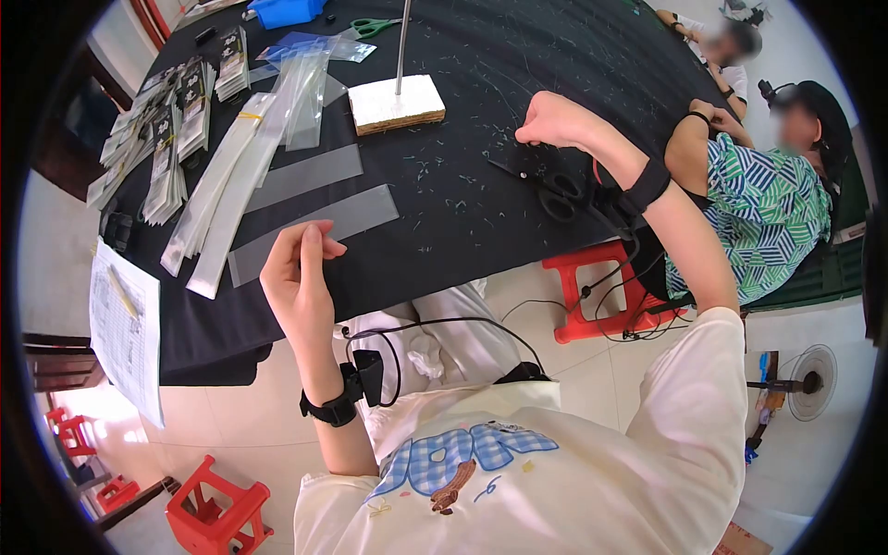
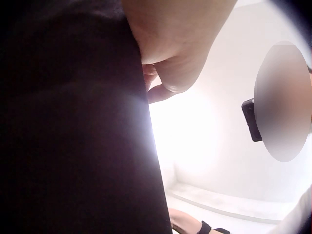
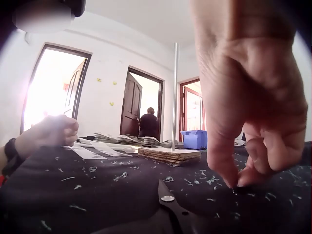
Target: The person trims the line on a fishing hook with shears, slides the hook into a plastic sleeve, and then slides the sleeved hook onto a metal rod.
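My right hand is low over the black tablecloth, behind the black scissors. In the right wrist view its thumb and fingertips pinch together at the cloth, with a tiny scrap at the tips; I cannot tell what it is. My left hand hovers by the front table edge with loosely curled fingers and holds nothing. Beneath and beyond it lie clear plastic strips. Short greenish clippings are scattered around the scissors.
A metal rod rises from a white-topped wooden block mid-table. Bundled plastic sleeves and printed card stacks lie left. Green-handled scissors and a blue bin sit farther back. A person sits at right.
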Available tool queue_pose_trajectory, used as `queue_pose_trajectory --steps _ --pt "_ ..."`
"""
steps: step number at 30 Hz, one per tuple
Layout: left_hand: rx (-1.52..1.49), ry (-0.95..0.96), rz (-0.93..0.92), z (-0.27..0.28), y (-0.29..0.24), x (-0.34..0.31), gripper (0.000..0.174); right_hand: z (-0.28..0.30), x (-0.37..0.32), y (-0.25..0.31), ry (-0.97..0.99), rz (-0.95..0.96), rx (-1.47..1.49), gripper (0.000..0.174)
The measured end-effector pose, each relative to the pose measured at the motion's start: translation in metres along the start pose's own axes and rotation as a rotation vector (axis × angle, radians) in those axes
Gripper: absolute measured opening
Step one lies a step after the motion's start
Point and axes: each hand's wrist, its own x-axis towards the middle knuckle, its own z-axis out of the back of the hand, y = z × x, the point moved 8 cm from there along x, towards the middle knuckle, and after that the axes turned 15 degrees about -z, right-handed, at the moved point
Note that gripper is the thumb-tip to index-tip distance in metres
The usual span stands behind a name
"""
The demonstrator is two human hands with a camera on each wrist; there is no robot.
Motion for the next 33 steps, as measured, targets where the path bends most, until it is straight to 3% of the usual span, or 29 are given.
queue_pose_trajectory --steps 4,12,19,21,22,24,25,26,27,29,33 --pt "-0.002 -0.001 -0.003 -0.001 -0.002 0.001 0.021 -0.004 0.002 -0.004 0.004 0.075 0.057 0.023" --pt "0.013 0.006 0.005 -0.001 0.000 0.000 0.021 -0.005 -0.007 -0.009 0.224 0.127 0.293 0.015" --pt "0.045 0.036 -0.025 -0.001 -0.001 0.000 0.019 -0.002 -0.004 -0.019 0.213 0.124 0.364 0.017" --pt "0.044 0.030 -0.014 -0.002 -0.001 0.000 0.020 0.007 -0.007 -0.020 0.145 0.115 0.439 0.017" --pt "0.042 0.018 -0.002 -0.002 0.000 0.000 0.022 0.016 -0.011 -0.014 0.048 0.255 0.424 0.017" --pt "0.042 0.013 0.003 -0.002 -0.001 0.000 0.022 0.042 -0.065 0.010 -0.444 0.532 0.332 0.018" --pt "0.038 0.013 0.010 -0.002 -0.001 0.000 0.022 0.045 -0.099 0.024 -0.592 0.639 0.186 0.022" --pt "0.037 0.006 0.012 -0.002 -0.001 -0.001 0.022 0.045 -0.141 0.040 -0.870 0.804 -0.020 0.032" --pt "0.043 0.010 0.006 -0.002 -0.002 -0.001 0.022 0.037 -0.163 0.053 -0.893 0.818 -0.233 0.039" --pt "0.044 0.014 -0.001 -0.003 -0.001 0.000 0.022 0.020 -0.198 0.065 -0.974 0.929 -0.390 0.041" --pt "0.046 0.011 -0.005 -0.001 -0.001 -0.001 0.022 0.011 -0.228 0.074 -1.048 0.971 -0.426 0.042"
